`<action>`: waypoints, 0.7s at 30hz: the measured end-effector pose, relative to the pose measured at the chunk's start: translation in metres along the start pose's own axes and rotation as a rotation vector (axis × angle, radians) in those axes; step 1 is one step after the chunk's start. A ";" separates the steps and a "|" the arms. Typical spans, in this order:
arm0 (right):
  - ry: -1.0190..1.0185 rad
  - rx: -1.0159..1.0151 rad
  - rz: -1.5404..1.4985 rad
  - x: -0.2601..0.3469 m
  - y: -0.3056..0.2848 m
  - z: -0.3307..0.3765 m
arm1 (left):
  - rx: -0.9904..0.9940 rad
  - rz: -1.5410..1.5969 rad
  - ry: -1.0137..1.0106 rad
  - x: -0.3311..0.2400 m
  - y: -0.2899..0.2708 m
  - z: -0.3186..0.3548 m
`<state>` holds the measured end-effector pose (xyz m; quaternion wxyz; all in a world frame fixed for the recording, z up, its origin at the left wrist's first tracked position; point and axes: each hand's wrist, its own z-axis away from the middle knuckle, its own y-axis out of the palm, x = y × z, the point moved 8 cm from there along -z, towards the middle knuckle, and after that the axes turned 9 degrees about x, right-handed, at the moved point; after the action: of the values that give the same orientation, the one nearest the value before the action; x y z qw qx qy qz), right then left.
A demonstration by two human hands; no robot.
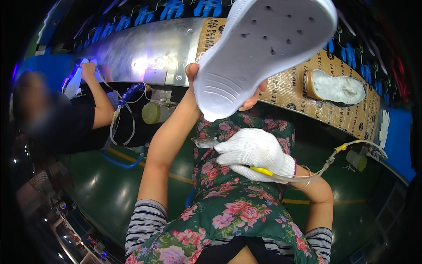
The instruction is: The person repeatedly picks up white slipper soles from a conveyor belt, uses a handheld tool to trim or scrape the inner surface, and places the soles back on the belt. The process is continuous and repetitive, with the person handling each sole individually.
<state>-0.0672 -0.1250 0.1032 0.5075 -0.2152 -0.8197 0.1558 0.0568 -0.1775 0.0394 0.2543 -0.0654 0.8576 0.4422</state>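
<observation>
My bare left hand (pixel 192 75) grips a white shoe sole (pixel 246 57) by its narrow end, thumb on the left edge and fingertips showing on the right. The sole is tilted up, with a greyish face, several small dark holes and curved ridges. Below it, in front of the apron, my right hand (pixel 252 152) wears a white knit glove. Its fingers are closed round a tube-fed tool whose pale, flat tip (pixel 205 142) looks like a brush; most of the handle is hidden. A clear tube (pixel 303 178) with a yellow fitting runs from this hand to the right.
Brown printed cardboard (pixel 290 90) covers part of the metal bench (pixel 132 53). On it lies a sole-shaped piece (pixel 338 87) with a tan end and whitish inside. At left a co-worker's hand (pixel 88 69) holds a white piece. Hoses and a pale green-capped container (pixel 150 113) hang below the bench.
</observation>
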 end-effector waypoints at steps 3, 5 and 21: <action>0.077 -0.078 0.033 0.002 -0.024 -0.001 | -0.006 0.043 0.015 0.001 0.001 0.005; 0.062 -0.092 0.217 0.004 -0.025 -0.008 | 0.007 0.003 -0.042 0.003 0.002 0.010; 0.158 -0.153 -0.135 -0.013 -0.009 0.001 | -0.174 -0.023 0.003 -0.004 -0.003 0.007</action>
<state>-0.0648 -0.1389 0.0970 0.5618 -0.2093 -0.7993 0.0408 0.0642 -0.1737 0.0361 0.2513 -0.0978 0.8156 0.5119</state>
